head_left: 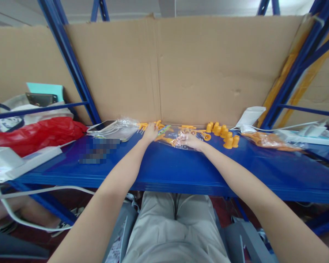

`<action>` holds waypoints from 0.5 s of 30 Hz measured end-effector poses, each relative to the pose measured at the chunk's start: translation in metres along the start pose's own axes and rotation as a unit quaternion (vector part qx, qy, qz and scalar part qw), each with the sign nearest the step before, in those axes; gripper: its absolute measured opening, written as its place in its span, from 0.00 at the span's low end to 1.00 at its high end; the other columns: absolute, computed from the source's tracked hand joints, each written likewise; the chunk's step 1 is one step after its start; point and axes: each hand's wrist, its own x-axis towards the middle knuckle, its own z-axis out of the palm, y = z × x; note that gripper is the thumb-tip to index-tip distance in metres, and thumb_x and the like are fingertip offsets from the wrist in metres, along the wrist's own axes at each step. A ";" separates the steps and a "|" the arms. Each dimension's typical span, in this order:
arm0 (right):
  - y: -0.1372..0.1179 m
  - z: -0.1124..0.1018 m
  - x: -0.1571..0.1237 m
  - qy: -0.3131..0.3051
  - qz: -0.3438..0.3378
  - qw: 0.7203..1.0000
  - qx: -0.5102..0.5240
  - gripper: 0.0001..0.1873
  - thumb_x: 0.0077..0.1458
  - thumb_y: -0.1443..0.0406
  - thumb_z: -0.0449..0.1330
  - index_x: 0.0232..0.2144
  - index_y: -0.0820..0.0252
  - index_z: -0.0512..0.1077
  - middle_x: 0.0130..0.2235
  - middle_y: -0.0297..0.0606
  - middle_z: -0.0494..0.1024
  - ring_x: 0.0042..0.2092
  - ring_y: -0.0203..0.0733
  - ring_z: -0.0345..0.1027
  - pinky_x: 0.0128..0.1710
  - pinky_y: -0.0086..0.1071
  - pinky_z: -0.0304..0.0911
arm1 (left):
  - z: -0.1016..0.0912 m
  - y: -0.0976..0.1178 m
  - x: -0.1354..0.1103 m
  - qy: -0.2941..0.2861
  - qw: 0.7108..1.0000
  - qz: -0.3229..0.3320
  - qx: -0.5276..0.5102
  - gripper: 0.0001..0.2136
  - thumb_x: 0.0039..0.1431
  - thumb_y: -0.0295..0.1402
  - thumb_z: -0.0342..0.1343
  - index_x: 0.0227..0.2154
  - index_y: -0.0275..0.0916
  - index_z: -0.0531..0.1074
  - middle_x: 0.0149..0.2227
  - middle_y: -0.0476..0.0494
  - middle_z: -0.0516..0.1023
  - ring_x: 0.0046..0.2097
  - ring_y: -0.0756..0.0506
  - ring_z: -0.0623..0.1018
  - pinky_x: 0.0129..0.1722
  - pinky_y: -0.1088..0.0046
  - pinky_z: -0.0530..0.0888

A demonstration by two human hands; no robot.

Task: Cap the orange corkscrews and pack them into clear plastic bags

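My left hand [150, 133] reaches to the back of the blue table, its fingers closed among small orange plastic parts [143, 126]. What it grips, if anything, is too small to tell. Just right of its fingertips lies a narrow multicoloured piece [164, 129]. My right hand [189, 141] is closed on a clear plastic bag [178, 141] that has orange pieces in or under it. Beyond that hand are more loose orange parts [188, 127] and a round, cup-like orange piece [207, 137]. Several orange hollow pieces [223, 130] stand upright further right.
A phone [106, 126] and clear plastic wrap [127, 124] lie to the left, near a red bag [44, 133]. At right are a bagged bundle of orange parts [270, 140] and a white power strip [308, 137]. A cardboard panel [203, 69] closes off the back.
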 end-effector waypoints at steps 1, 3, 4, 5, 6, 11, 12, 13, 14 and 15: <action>0.000 0.000 0.000 -0.003 -0.002 1.000 0.001 0.07 0.47 0.77 0.63 0.26 0.62 0.76 0.31 0.36 0.81 0.36 0.37 0.74 0.47 0.34 0.67 | 0.001 0.001 -0.001 -0.023 0.998 0.039 0.037 0.11 0.59 0.28 0.48 0.42 0.34 0.71 0.49 0.33 0.74 0.56 0.37 0.70 0.60 0.57 0.62; 0.000 0.001 0.000 -0.003 -0.004 1.000 0.002 0.07 0.47 0.77 0.63 0.27 0.62 0.77 0.32 0.36 0.81 0.36 0.37 0.73 0.48 0.34 0.67 | 0.006 0.005 -0.005 -0.087 0.987 0.109 0.085 0.14 0.58 0.28 0.48 0.47 0.33 0.70 0.52 0.33 0.73 0.57 0.38 0.70 0.61 0.59 0.63; 0.001 0.001 0.000 -0.002 -0.004 1.000 0.006 0.08 0.47 0.77 0.63 0.27 0.62 0.76 0.32 0.36 0.81 0.36 0.37 0.73 0.48 0.34 0.67 | 0.010 0.007 -0.006 -0.121 0.979 0.133 0.100 0.17 0.57 0.27 0.48 0.49 0.33 0.69 0.53 0.33 0.72 0.57 0.39 0.70 0.61 0.59 0.63; 0.002 0.001 0.001 0.000 -0.002 1.000 0.011 0.08 0.47 0.77 0.63 0.28 0.62 0.76 0.32 0.36 0.81 0.37 0.37 0.73 0.48 0.34 0.67 | 0.013 0.008 -0.008 -0.151 0.970 0.153 0.112 0.19 0.57 0.27 0.48 0.52 0.33 0.68 0.56 0.34 0.71 0.59 0.40 0.69 0.62 0.60 0.62; 0.003 0.001 0.002 0.001 0.000 1.000 0.017 0.09 0.46 0.78 0.62 0.28 0.62 0.76 0.33 0.36 0.81 0.37 0.37 0.73 0.48 0.34 0.67 | 0.015 0.010 -0.009 -0.177 0.962 0.169 0.121 0.21 0.57 0.27 0.46 0.54 0.34 0.67 0.58 0.35 0.70 0.60 0.41 0.68 0.63 0.62 0.61; 0.006 0.001 0.005 0.006 0.008 1.000 0.013 0.12 0.45 0.80 0.61 0.28 0.62 0.76 0.31 0.34 0.80 0.35 0.36 0.73 0.45 0.33 0.68 | 0.013 0.017 -0.010 -0.255 0.937 0.147 0.189 0.26 0.58 0.28 0.43 0.60 0.38 0.63 0.61 0.41 0.69 0.62 0.42 0.68 0.63 0.64 0.61; 0.006 0.001 0.005 0.006 0.006 1.000 0.009 0.13 0.44 0.81 0.60 0.28 0.62 0.76 0.30 0.33 0.80 0.34 0.36 0.72 0.44 0.32 0.68 | 0.010 0.020 -0.011 -0.264 0.933 0.127 0.210 0.26 0.58 0.29 0.44 0.61 0.38 0.63 0.60 0.41 0.70 0.61 0.41 0.69 0.62 0.63 0.63; 0.005 0.001 0.005 0.005 0.004 1.000 0.008 0.14 0.43 0.82 0.60 0.28 0.62 0.76 0.28 0.32 0.79 0.33 0.35 0.72 0.43 0.32 0.68 | 0.007 0.024 -0.012 -0.274 0.927 0.109 0.231 0.27 0.57 0.29 0.44 0.61 0.38 0.63 0.59 0.41 0.71 0.60 0.40 0.70 0.61 0.64 0.64; 0.005 0.001 0.005 0.004 0.003 1.000 0.009 0.15 0.43 0.82 0.59 0.28 0.62 0.76 0.27 0.31 0.79 0.31 0.35 0.71 0.43 0.31 0.68 | 0.003 0.028 -0.013 -0.285 0.921 0.099 0.247 0.27 0.56 0.29 0.45 0.61 0.39 0.62 0.59 0.41 0.71 0.59 0.40 0.71 0.60 0.64 0.65; 0.004 0.001 0.005 0.001 0.003 1.000 0.011 0.15 0.43 0.83 0.59 0.28 0.61 0.76 0.25 0.30 0.78 0.30 0.34 0.71 0.42 0.31 0.68 | 0.000 0.033 -0.015 -0.295 0.915 0.097 0.258 0.28 0.55 0.28 0.45 0.61 0.40 0.63 0.60 0.42 0.71 0.59 0.41 0.71 0.59 0.65 0.66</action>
